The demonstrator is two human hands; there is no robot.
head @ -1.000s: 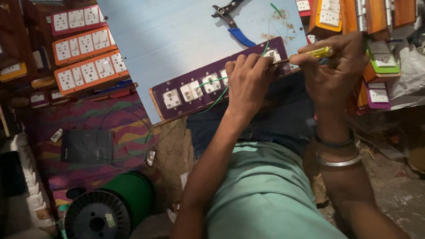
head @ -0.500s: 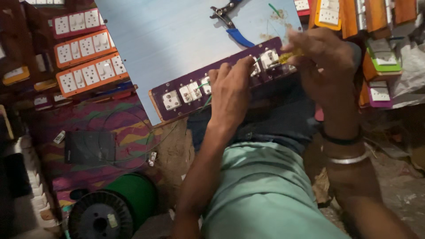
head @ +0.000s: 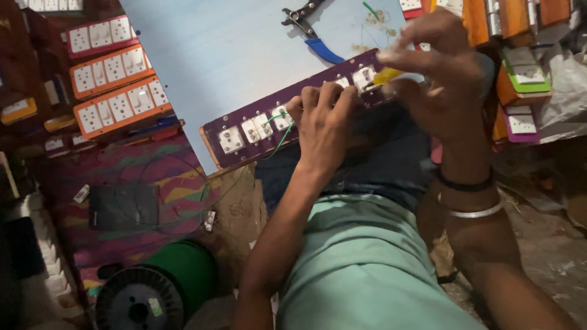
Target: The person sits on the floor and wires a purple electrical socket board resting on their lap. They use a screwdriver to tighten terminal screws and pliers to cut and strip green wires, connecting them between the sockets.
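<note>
Wiring step, as I read it: a long purple switchboard panel (head: 244, 131) lies slantwise at the near edge of a pale blue work surface (head: 232, 55), partly over the person's lap, with white sockets and switches set along it. The left hand (head: 321, 119) lies flat on the panel's middle, fingers pressed together and curled over its top edge, pinning it down; a thin green wire (head: 282, 135) runs out from under that hand and trails off the panel toward the floor. The right hand (head: 437, 79) hangs over the panel's far end, blurred, fingers bunched around a yellow-handled tool (head: 387, 76) whose tip seems to meet a white fitting; I cannot tell the exact pinch. My judgement: a fitting at that end is being fastened or connected, and the next move calls for a steady tool tip and the left hand holding the panel from sliding. Blue-handled pliers (head: 309, 27) lie on the blue surface, well apart from both hands. To the left, orange panels (head: 119, 101) and a red one (head: 101, 36), each with rows of white sockets, are stacked side by side. At right, a heap of small plates in orange, green (head: 527, 76) and magenta (head: 521, 125), each with a white insert. Low left, a green wire spool (head: 156, 290) on its side; a dark flat pouch (head: 122, 206) on striped cloth. Any labels are too small to make out.
</note>
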